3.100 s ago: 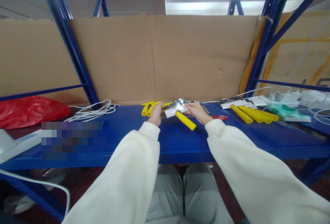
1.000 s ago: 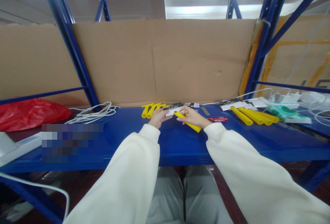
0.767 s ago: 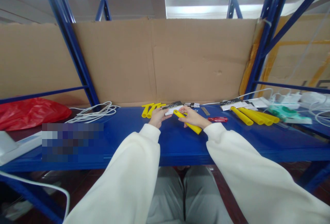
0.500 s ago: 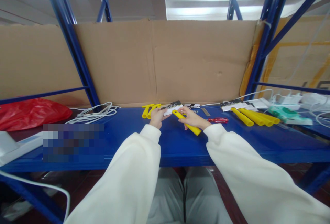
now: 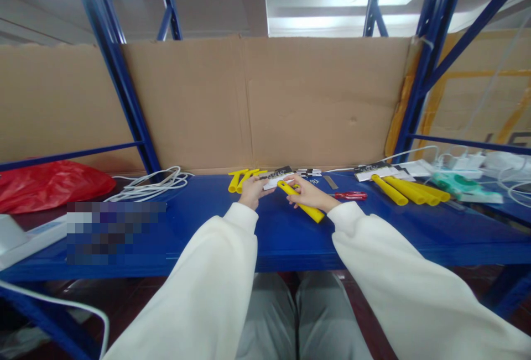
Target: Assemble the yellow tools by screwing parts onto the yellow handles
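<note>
In the middle of the blue bench, my left hand [image 5: 251,192] is closed on a flat black-and-white printed piece [image 5: 274,178] with a card-like look. My right hand [image 5: 310,193] wraps round a yellow tapered plastic handle [image 5: 312,213], its wider end slanting down to the right. The handle's narrow upper end, which has a hole, lies close to the lower edge of the printed piece; whether they touch I cannot tell. Just behind my left hand lie several yellow T-shaped parts [image 5: 237,180]. A red screwdriver [image 5: 350,195] rests beside my right wrist.
Several yellow handles [image 5: 396,191] lie at the right with another black-and-white piece [image 5: 375,171]. Small black-and-white strips [image 5: 309,172] and a metal plate [image 5: 331,181] sit behind my hands. White cable [image 5: 160,182] and a red plastic bag [image 5: 58,184] are at the left. Cardboard [image 5: 290,100] stands along the back.
Both hands keep their hold near the same spot. The fingers of my right hand have shifted a little on the yellow handle, and the camera view has tilted slightly.
</note>
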`<state>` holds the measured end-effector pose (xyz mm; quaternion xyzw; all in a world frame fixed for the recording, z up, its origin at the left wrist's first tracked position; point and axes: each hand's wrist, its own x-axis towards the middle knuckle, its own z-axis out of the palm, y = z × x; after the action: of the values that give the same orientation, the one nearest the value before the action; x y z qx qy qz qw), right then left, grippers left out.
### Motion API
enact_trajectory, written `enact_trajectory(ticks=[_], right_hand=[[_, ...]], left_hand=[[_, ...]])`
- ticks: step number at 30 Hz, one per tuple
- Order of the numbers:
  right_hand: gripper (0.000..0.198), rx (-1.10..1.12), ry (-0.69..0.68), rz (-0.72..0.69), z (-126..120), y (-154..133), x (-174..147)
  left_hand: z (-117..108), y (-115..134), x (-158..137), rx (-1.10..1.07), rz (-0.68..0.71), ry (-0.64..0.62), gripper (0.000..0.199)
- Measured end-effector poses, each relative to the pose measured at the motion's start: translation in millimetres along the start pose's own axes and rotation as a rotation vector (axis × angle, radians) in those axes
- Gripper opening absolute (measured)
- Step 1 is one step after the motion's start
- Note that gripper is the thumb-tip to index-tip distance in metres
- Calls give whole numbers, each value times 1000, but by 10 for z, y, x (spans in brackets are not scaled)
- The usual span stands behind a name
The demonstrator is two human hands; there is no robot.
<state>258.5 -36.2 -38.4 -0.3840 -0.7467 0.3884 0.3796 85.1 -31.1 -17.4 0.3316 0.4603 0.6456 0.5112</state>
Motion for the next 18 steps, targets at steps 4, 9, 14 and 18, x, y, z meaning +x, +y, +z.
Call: enact_trajectory(ticks=[4,9,14,18], right_hand=[[55,-54,-12,43,-11,-14,-26],[57,-85,-5,74,-12,-55,-47],[60,-82,-11,71,-14,-87,-58],[60,-64,-44,64,-12,-94,-63]], left_hand=[[-17,3,17,126,-42,-56,12],[-14,7,-11,161,-53,-105,8],[1,19,-34,157,-33,-68,11],[22,40,-48,129,-16,-16,14]])
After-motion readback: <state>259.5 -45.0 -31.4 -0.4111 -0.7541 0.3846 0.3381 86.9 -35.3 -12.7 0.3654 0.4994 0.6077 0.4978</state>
